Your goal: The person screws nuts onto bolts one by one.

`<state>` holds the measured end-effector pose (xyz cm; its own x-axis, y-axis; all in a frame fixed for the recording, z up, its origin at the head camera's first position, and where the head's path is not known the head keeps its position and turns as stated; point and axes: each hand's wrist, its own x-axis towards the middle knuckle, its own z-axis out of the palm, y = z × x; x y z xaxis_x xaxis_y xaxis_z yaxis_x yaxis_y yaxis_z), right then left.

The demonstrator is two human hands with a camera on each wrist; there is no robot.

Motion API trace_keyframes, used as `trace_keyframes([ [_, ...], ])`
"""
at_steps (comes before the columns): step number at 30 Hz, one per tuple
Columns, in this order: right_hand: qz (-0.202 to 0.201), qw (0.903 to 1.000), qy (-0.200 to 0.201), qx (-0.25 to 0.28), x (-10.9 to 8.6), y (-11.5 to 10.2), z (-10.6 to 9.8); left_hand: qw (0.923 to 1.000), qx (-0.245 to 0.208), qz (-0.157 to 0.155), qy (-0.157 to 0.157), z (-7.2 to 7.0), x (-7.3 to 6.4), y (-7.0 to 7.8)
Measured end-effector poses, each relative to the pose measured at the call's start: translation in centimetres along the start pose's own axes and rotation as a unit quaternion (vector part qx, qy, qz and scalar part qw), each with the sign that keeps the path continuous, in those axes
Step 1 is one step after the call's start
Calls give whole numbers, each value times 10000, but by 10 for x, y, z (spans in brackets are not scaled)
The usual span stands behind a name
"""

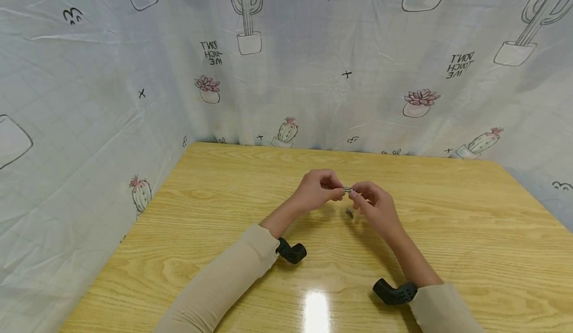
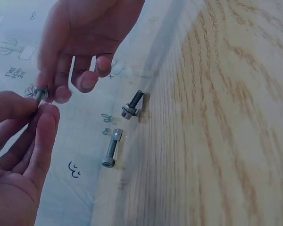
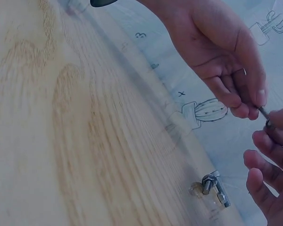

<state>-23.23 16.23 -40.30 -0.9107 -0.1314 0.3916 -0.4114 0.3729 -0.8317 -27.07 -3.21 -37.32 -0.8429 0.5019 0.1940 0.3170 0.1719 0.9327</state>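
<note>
My left hand (image 1: pixel 313 192) pinches the shank of a small metal bolt (image 1: pixel 347 190) between thumb and fingertips, above the table. At the other end of that bolt, my right hand (image 1: pixel 379 209) pinches a small nut (image 3: pixel 269 124) with thumb and index finger; its other fingers are spread in the right wrist view. Fingertips hide most of the bolt. Below the hands, two more bolts lie on the table: a bolt with a nut and washer (image 2: pixel 131 107), and a bolt with a nut at its end (image 2: pixel 111 149).
The wood-grain table (image 1: pixel 215 194) extends to both sides of the arms. A pale curtain (image 1: pixel 286 74) printed with cacti hangs behind it and along the left. Black wrist mounts (image 1: pixel 292 251) stick out from both sleeves. A bright glare spot lies near the table's front.
</note>
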Motion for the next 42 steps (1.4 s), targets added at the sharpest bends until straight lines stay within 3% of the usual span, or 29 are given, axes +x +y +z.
trace_keyframes([
  [8, 138, 9997, -80, 211, 1, -6, -1, 9977, 158, 389, -538, 0, 1, 4],
  [12, 159, 9995, 48, 280, 2, -7, 0, 9989, 129, 279, -357, 0, 1, 4],
  [19, -267, 9994, 41, 234, 2, -2, 2, 9999, -79, -57, 106, 0, -1, 2],
  [26, -121, 9992, -13, 387, 1, -2, 1, 9999, -143, -19, 27, 0, 0, 3],
  [35, 266, 9985, -117, 465, 1, -7, 0, 9978, -21, 364, -548, 1, 1, 4],
  [39, 243, 9989, -46, 405, 1, -7, 1, 9992, 38, 238, -329, 1, 0, 4],
  [42, 10, 9991, -71, 417, 1, -5, 2, 10000, -27, 47, -69, 1, -1, 3],
])
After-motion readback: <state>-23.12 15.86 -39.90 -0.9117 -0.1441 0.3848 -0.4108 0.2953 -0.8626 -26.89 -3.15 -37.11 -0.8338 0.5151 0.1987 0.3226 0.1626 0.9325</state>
